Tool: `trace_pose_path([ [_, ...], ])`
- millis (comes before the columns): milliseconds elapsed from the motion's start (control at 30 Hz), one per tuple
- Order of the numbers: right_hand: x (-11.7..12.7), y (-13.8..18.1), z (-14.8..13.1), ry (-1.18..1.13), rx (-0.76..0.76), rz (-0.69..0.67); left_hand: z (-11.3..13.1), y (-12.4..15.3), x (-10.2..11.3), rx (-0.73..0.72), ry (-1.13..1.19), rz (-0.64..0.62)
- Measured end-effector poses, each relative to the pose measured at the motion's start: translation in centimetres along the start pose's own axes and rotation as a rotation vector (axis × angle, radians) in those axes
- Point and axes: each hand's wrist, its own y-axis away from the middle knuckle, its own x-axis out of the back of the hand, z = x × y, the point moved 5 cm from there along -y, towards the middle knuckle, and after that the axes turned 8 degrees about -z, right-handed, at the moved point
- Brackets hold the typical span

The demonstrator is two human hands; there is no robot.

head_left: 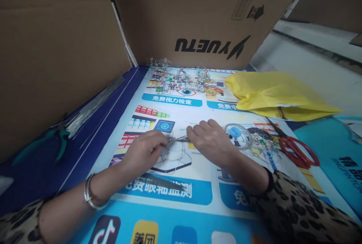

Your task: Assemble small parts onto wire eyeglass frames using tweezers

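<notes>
My left hand (144, 149) and my right hand (210, 140) rest close together on a printed poster (169, 198) that covers the table. Both are closed in a pinch on a thin metal wire (178, 139) stretched between them. Loose loops of thin wire (175, 159) lie on the poster just below the hands. A silver bangle (89, 193) sits on my left wrist. Both sleeves have a leopard pattern.
Red-handled scissors (298, 149) and a small clear round container (239, 135) lie right of my right hand. A yellow plastic bag (277, 95) lies behind them. Green-handled pliers (53, 140) and a bundle of straight wires (93, 104) lie at left. Cardboard boxes (198, 14) wall the back.
</notes>
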Motion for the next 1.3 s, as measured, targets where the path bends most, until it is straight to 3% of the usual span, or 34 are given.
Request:
trace_pose_path([
  [333, -0.9, 0.0, 1.0, -0.048, -0.275, -0.213, 0.9, 0.0, -0.7, -0.051, -0.214, -0.091],
  [700, -0.4, -1.8, 1.4, -0.121, -0.352, -0.333, 1.7, -0.2, -0.9, -0.097, -0.3, -0.135],
  [867, -0.1, -2.1, 1.8, -0.089, -0.37, -0.322, 1.6, -0.1, -0.9, -0.118, -0.303, -0.122],
  [1033, -0.2, -1.8, 3.0, -0.088, -0.369, -0.289, 1.4, 0.1, -0.7, -0.151, -0.247, -0.068],
  [1300, 0.2, -2.2, 3.5, -0.191, -0.311, -0.213, 0.7, 0.0, 1.3, -0.065, -0.137, 0.184],
])
